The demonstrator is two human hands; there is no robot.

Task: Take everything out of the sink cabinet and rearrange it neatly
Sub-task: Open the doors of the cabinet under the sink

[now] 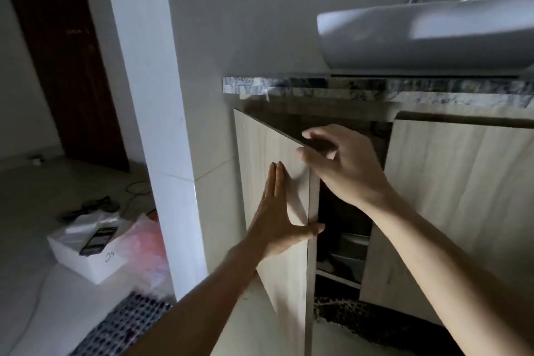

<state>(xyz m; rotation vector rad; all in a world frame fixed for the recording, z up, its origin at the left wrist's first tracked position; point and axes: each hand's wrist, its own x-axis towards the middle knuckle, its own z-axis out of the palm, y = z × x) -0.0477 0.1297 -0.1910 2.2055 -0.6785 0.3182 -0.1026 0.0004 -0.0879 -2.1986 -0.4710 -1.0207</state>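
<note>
Pressed flat against the left cabinet door (277,182) is the left hand (277,222), fingers straight, thumb hooked round the door's free edge. Above those fingers, the door's top corner is gripped by the right hand (344,165). Behind both, the sink cabinet (344,228) is seen ajar, dim containers inside.

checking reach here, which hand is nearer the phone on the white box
Left. The left hand lies flat on the left cabinet door, on the side toward the phone. The right hand grips that door's top corner, higher and farther right.
</note>
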